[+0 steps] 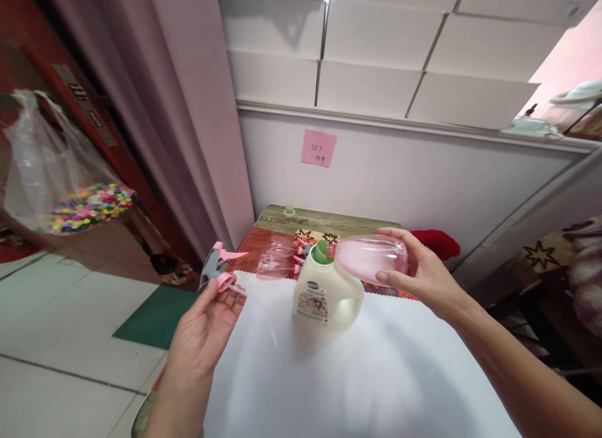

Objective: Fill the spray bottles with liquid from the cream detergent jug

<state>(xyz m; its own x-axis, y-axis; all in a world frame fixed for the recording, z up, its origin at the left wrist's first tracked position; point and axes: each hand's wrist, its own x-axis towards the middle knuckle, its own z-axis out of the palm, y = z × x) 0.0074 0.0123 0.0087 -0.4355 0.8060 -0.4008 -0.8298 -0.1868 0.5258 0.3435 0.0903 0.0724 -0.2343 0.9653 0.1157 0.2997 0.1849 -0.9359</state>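
Observation:
In my left hand (207,325) is a pink and grey trigger spray head (214,268), its clear dip tube trailing down to the right. My right hand (423,272) grips a translucent pink spray bottle (369,259) by its base end. The bottle lies tipped on its side in the air, its neck at the mouth of a cream detergent jug (324,293). A green spout (322,251) shows in the jug's opening. Whether the bottle's neck touches that spout I cannot tell. The jug stands upright on a white cloth, its handle to the right.
Other pink spray bottles (275,265) lie behind the jug on the left. A small green cap (289,210) sits at the table's back edge. The white cloth (282,381) covers the table's front. Behind stands a wall with a pink note (318,148); a red object (435,246) is at the right.

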